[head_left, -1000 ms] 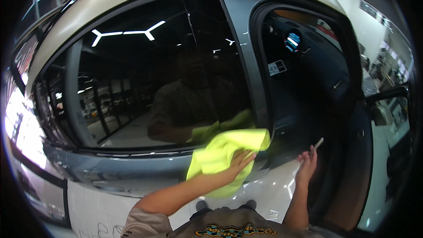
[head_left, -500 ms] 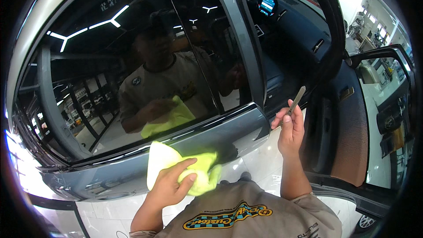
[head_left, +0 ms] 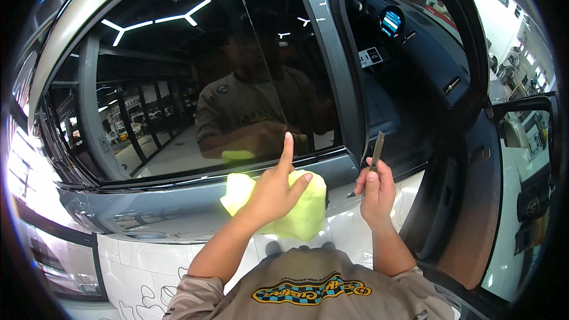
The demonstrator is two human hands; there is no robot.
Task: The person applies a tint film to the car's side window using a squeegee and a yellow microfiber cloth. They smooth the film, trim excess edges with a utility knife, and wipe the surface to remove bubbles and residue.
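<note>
- Cloth [head_left: 308,207], yellow-green, bunched at left hand [head_left: 274,192], in front of grey rear door [head_left: 160,210], below window level.
- Left hand: gripping cloth, index straight up toward tinted window [head_left: 172,95] near its vertical seam; can't tell if fingertip touches glass. Thumb out to the right.
- Right hand [head_left: 377,192]: pinching slim metal tool [head_left: 378,149] between thumb and fingers, tip up, near front doorway.
- Front door [head_left: 462,243] open at right, brown panel low down, side mirror [head_left: 512,133] beyond.
- Round display [head_left: 391,22] lit inside car.
</note>
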